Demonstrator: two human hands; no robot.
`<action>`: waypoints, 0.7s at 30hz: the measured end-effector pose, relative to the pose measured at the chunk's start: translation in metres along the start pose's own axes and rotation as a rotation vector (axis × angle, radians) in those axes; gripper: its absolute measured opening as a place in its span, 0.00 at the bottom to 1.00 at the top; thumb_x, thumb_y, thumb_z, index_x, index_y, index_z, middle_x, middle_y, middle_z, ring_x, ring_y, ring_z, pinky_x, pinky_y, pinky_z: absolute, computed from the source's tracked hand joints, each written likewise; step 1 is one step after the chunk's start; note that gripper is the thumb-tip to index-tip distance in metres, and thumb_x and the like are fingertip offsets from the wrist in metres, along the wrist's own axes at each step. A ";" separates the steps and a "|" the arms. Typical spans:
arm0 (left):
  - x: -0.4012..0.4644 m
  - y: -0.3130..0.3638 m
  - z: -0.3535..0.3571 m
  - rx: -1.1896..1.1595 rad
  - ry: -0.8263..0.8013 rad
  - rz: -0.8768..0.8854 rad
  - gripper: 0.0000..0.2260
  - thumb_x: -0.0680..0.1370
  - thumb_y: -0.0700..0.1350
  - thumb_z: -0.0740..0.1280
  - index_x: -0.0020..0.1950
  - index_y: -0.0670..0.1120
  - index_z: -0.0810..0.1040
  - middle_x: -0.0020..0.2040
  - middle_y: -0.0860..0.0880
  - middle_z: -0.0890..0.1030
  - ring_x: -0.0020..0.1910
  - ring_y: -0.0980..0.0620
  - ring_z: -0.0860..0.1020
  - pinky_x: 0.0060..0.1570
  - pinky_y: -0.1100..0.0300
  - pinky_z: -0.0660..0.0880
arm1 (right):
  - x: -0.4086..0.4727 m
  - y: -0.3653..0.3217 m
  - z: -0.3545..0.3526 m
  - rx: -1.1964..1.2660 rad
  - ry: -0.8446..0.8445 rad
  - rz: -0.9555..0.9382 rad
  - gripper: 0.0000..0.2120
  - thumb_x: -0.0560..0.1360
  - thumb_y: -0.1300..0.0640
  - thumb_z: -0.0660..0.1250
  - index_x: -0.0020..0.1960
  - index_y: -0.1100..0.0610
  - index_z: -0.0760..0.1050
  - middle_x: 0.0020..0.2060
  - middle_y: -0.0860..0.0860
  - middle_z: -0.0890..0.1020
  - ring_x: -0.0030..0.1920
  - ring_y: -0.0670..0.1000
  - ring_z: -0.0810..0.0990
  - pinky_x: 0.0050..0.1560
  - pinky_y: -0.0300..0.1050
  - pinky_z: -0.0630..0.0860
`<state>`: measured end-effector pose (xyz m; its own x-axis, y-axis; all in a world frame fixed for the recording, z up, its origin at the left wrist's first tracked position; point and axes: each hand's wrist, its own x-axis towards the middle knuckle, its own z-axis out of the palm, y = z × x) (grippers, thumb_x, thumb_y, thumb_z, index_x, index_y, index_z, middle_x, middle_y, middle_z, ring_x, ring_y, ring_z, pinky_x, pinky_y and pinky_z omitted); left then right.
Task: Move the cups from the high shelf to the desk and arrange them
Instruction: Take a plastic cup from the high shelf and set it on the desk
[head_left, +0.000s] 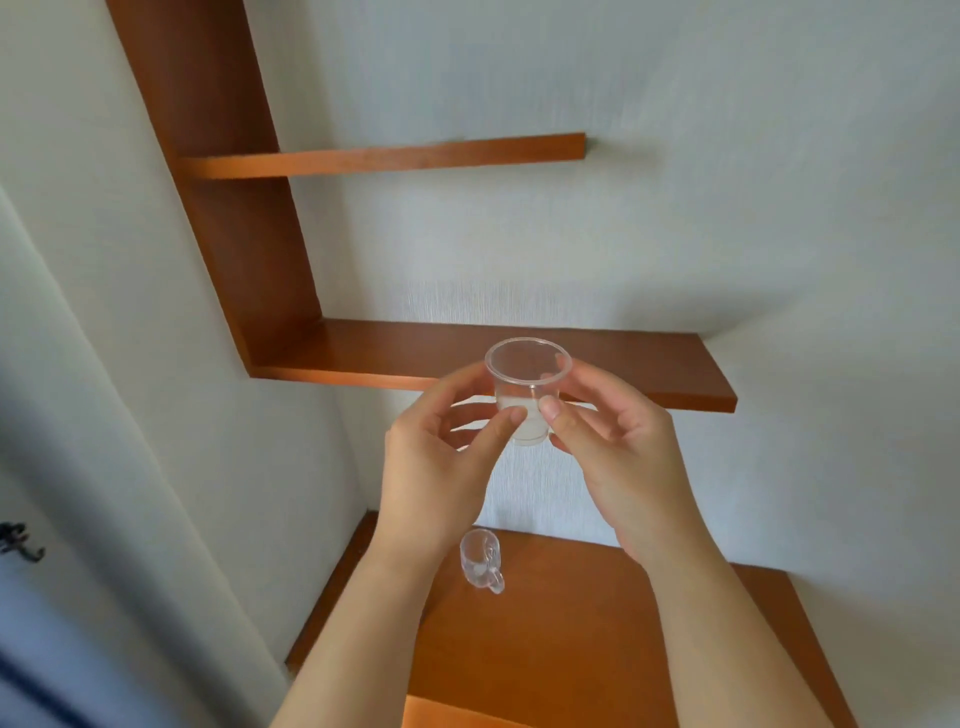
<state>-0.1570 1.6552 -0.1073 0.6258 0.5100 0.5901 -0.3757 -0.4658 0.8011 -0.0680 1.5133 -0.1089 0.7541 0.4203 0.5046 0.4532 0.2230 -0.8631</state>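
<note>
One clear plastic cup (525, 389) upright, mouth up, long axis vertical, pinched between left hand (441, 462) and right hand (618, 447) before the lower shelf (649, 364), one glass mug (480, 566) below the grip on the desk (597, 649), two shelves, upper shelf (395, 156) above.

Both forearms cut off by the bottom edge. Bench (597, 649) runs out of frame at the bottom, near edge unseen. My left hand (431, 467) and right hand (618, 457) cover part of the clear cup (527, 389); lower wall hard to read. Upright panel (208, 130) cropped at top. Dark object (21, 540) at left edge, too blurred to identify.
</note>
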 end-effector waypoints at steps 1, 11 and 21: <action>-0.001 -0.007 0.001 0.005 -0.002 -0.015 0.18 0.77 0.47 0.77 0.66 0.55 0.82 0.58 0.63 0.86 0.56 0.58 0.85 0.51 0.65 0.82 | -0.002 0.006 0.001 -0.023 0.004 0.021 0.17 0.79 0.49 0.72 0.67 0.41 0.79 0.60 0.38 0.84 0.62 0.43 0.82 0.61 0.56 0.82; -0.017 -0.110 -0.001 -0.019 -0.064 -0.210 0.20 0.76 0.49 0.77 0.68 0.55 0.80 0.59 0.63 0.85 0.56 0.60 0.85 0.51 0.63 0.83 | -0.016 0.089 0.028 -0.142 0.092 0.267 0.16 0.77 0.48 0.73 0.64 0.38 0.80 0.61 0.32 0.82 0.62 0.34 0.79 0.63 0.49 0.80; -0.038 -0.207 -0.006 0.049 -0.193 -0.344 0.22 0.73 0.57 0.73 0.67 0.61 0.76 0.59 0.65 0.83 0.56 0.61 0.84 0.53 0.58 0.84 | -0.039 0.177 0.060 -0.118 0.122 0.444 0.15 0.77 0.52 0.73 0.62 0.40 0.82 0.57 0.38 0.86 0.60 0.40 0.83 0.63 0.49 0.78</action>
<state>-0.1068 1.7367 -0.2948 0.8280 0.4996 0.2547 -0.0917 -0.3274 0.9404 -0.0460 1.5894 -0.2830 0.9343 0.3442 0.0929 0.1202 -0.0589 -0.9910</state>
